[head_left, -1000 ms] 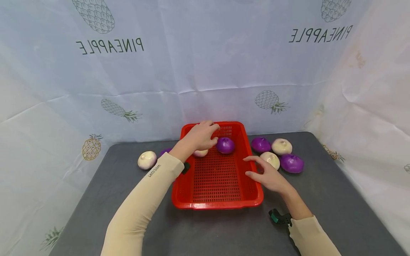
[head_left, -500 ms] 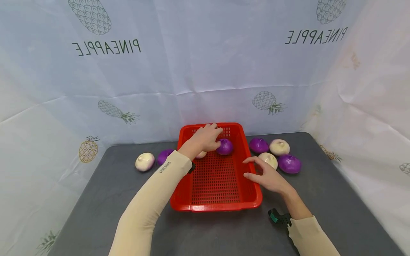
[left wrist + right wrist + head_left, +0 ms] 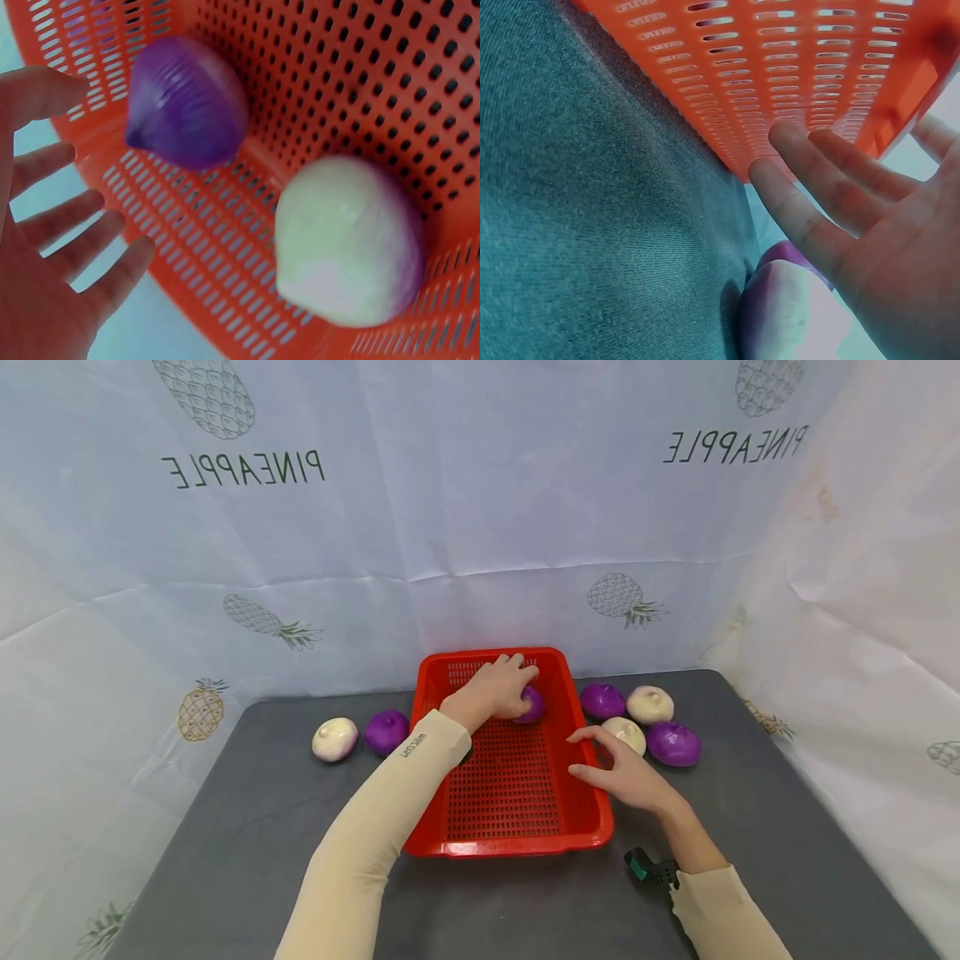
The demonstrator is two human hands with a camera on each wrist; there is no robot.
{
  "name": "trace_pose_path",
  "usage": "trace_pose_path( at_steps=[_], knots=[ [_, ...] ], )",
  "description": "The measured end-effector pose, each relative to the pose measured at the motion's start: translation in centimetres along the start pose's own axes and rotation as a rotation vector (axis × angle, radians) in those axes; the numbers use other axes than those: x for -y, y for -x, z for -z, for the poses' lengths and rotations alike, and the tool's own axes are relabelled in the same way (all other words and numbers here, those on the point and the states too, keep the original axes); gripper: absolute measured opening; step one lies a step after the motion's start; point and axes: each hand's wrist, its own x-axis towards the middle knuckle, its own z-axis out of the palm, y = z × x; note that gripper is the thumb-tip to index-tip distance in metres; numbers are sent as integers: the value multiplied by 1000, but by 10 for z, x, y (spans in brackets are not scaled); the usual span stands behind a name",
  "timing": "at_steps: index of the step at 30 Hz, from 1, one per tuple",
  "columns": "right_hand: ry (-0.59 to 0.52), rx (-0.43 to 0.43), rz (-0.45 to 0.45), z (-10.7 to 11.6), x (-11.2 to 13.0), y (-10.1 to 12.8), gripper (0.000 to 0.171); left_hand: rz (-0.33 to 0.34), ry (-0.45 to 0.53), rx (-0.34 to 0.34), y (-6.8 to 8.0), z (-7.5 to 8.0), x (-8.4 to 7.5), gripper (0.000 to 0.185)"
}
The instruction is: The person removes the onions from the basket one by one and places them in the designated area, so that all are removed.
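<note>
A red perforated basket [image 3: 506, 837] sits mid-table. Inside at its far end lie a purple onion [image 3: 186, 101] and a white onion [image 3: 349, 240]. My left hand [image 3: 504, 683] reaches over the purple onion [image 3: 534, 705] with straight, spread fingers [image 3: 64, 225] and grips nothing. The arm hides the white onion in the head view. My right hand [image 3: 618, 767] hovers with spread fingers [image 3: 832, 187] at the basket's right wall [image 3: 780, 67], beside a white onion [image 3: 627, 733].
Right of the basket lie two purple onions [image 3: 602, 700] [image 3: 673, 743] and another white one [image 3: 649, 704]. Left of it sit a white onion [image 3: 334, 738] and a purple one [image 3: 387, 731]. A pineapple-print sheet walls the grey table [image 3: 225, 827] behind and at both sides.
My left hand has slid right, off the white onion and over the purple one in the basket. The right hand has stayed at the basket's right side.
</note>
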Motion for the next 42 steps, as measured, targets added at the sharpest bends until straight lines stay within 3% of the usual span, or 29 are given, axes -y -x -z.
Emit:
trace_pose_path(
  at_steps=[8,14,20,31,42],
  knots=[
    [-4,4,4,-2,-1,0,45,79,22,87,-13,-20,-7,64],
    [-9,-2,5,-2,0,0,45,105,51,83,-20,-34,-10,66],
    [-6,5,2,-4,1,-2,45,116,54,66,-20,-39,-11,66],
    [15,-8,1,-2,4,-1,44,91,36,35,-13,-19,-8,68],
    [11,-8,1,-2,1,0,43,50,-42,19,14,12,-3,63]
  ],
)
